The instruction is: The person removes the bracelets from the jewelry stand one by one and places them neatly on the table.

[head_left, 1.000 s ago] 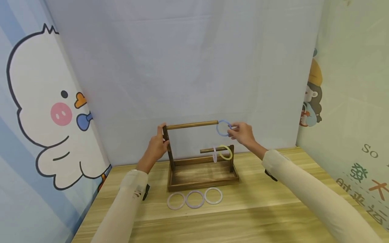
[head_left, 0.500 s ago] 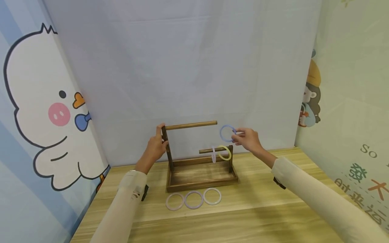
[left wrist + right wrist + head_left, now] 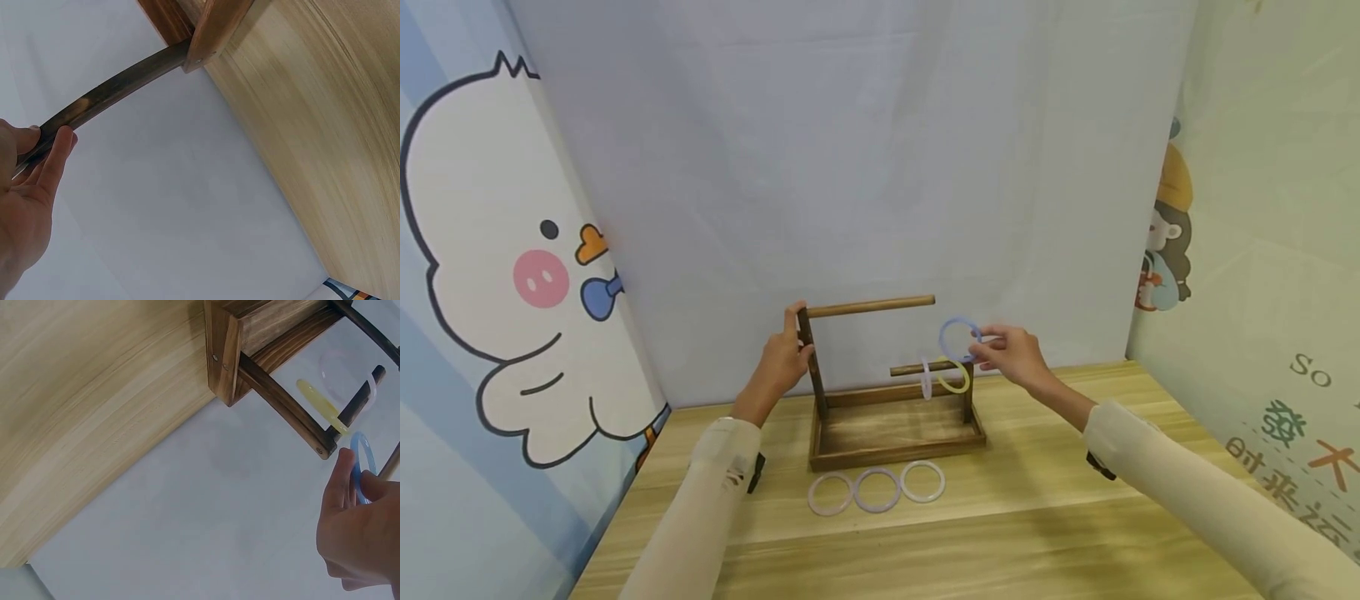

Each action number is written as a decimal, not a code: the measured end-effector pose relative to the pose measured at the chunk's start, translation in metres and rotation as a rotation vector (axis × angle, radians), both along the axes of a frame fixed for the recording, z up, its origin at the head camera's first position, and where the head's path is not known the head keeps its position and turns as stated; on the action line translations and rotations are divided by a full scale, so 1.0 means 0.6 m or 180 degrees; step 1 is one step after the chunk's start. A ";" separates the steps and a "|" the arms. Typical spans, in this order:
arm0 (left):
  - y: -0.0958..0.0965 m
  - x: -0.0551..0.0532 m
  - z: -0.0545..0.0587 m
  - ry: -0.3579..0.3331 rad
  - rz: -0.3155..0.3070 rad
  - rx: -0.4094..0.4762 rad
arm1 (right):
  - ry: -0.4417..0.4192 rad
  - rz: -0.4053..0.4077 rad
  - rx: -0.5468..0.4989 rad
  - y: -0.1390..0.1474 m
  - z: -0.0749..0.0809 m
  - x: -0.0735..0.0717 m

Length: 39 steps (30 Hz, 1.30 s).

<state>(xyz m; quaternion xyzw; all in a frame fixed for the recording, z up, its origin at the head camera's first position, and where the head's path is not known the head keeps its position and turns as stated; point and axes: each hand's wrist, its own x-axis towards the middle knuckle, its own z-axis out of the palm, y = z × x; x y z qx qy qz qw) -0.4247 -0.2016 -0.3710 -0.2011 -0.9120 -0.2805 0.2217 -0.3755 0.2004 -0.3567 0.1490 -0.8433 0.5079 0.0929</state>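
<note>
My left hand (image 3: 782, 360) grips the tall left post (image 3: 106, 94) of a wooden rack (image 3: 895, 459) near its top. Between thumb and fingers, my right hand (image 3: 1011, 357) pinches a blue bangle (image 3: 959, 319), which is off both bars. In the head view it hangs below and right of the free end of the upper bar (image 3: 872, 307), overlapping the short right post. A yellow bangle (image 3: 319, 405) and a pale pink bangle (image 3: 927, 379) hang on the lower bar (image 3: 906, 371). The right wrist view shows the blue bangle (image 3: 364, 459) beside that bar's post.
On the table (image 3: 1037, 533) in front of the rack lie a pink bangle (image 3: 812, 506), a lilac bangle (image 3: 877, 509) and a white bangle (image 3: 922, 499) in a row. A grey-white curtain (image 3: 865, 167) hangs close behind the rack.
The blue bangle, at first by the upper bar's tip, has moved right and down with my right hand. My left hand stays on the post.
</note>
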 end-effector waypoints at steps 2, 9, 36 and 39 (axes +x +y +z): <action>0.000 -0.001 -0.002 0.0028 -0.0008 0.0003 | -0.0017 0.0008 -0.0022 -0.001 -0.002 0.003; 0.001 -0.002 -0.002 0.0027 0.0006 0.0013 | -0.0055 0.0080 -0.0132 0.000 -0.009 0.011; 0.000 0.002 0.001 -0.0176 0.0059 0.0023 | -0.0156 0.0361 0.0004 -0.006 -0.062 0.052; -0.001 0.000 0.000 -0.0155 0.0057 0.0022 | -0.0184 0.0403 -0.0014 -0.004 -0.072 0.057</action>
